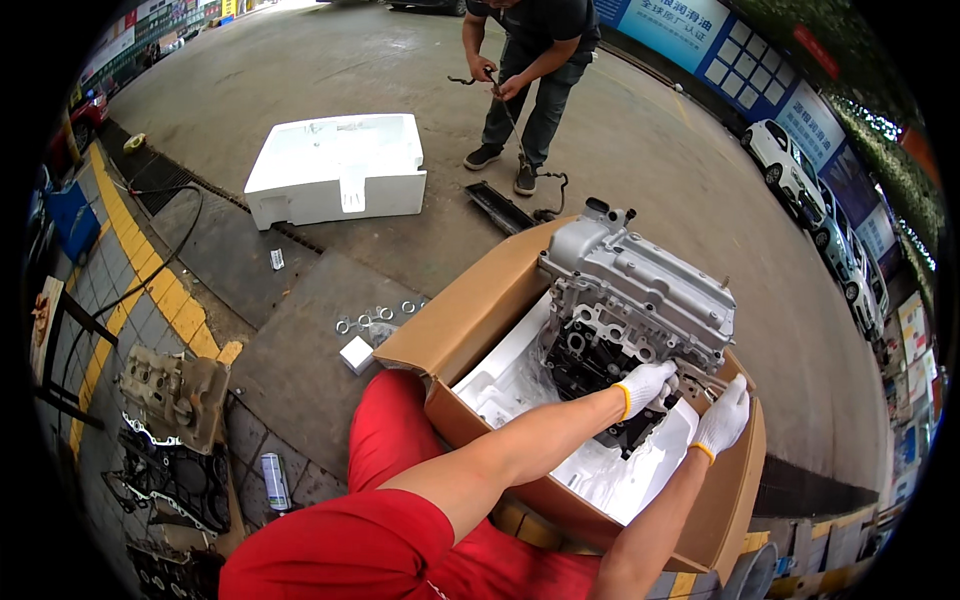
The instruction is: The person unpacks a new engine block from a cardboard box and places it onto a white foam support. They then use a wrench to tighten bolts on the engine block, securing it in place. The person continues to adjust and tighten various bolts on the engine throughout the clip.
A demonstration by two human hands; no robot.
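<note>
engine point(645, 280) is seated beyond and left of the grip, in an open carton point(470, 305); gloved left hand point(648, 387) and right hand point(724, 412) are curled at its near end, but what is grasped cannot be told. fabric could be snagged by metal edges, or the engine tipped by uneven pushing on foam point(605, 490).

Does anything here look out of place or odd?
Mildly odd: several shiny rings lie loose on the ground by a small white box, scattered rather than packed. A big white foam piece also sits outside the cardboard box. I see no obvious damage on the engine.
</note>
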